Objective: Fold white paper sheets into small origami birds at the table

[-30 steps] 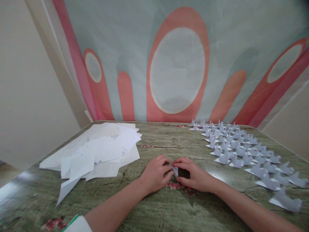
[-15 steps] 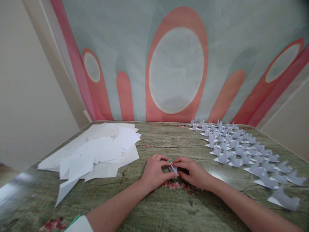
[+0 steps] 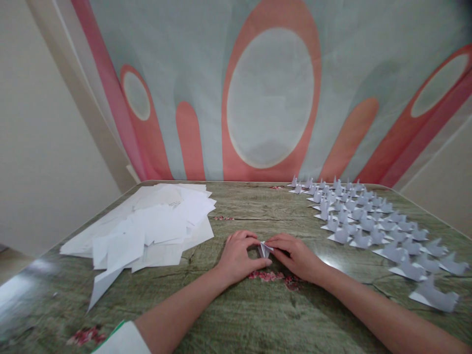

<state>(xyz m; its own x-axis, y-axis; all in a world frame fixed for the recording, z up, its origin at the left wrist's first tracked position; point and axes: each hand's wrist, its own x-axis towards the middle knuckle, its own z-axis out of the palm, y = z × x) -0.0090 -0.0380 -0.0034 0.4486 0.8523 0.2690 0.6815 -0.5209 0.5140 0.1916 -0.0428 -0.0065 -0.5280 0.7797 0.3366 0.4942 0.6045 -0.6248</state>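
A small folded piece of white paper [image 3: 264, 250] with a pointed, triangular shape lies between my hands, low over the wooden table [image 3: 236, 314]. My left hand [image 3: 239, 258] curves around its left side. The index fingertip meets the upper left edge and the thumb lies along the lower point. From the right, my right hand [image 3: 297, 258] pinches the paper's right edge between thumb and fingers. Its lower fingers are partly hidden behind the thumb and index.
Loose white paper sheets [image 3: 162, 223] lie in a spread pile on the left, one pointed corner sticking out toward me. Rows of folded white paper birds [image 3: 367, 223] stand along the right. A patterned backdrop [image 3: 212, 73] rises behind the table's far edge.
My left thumb has dropped slightly away from the paper, showing more of its folded face. My right fingers have shifted along its right edge. The view has tilted a little.
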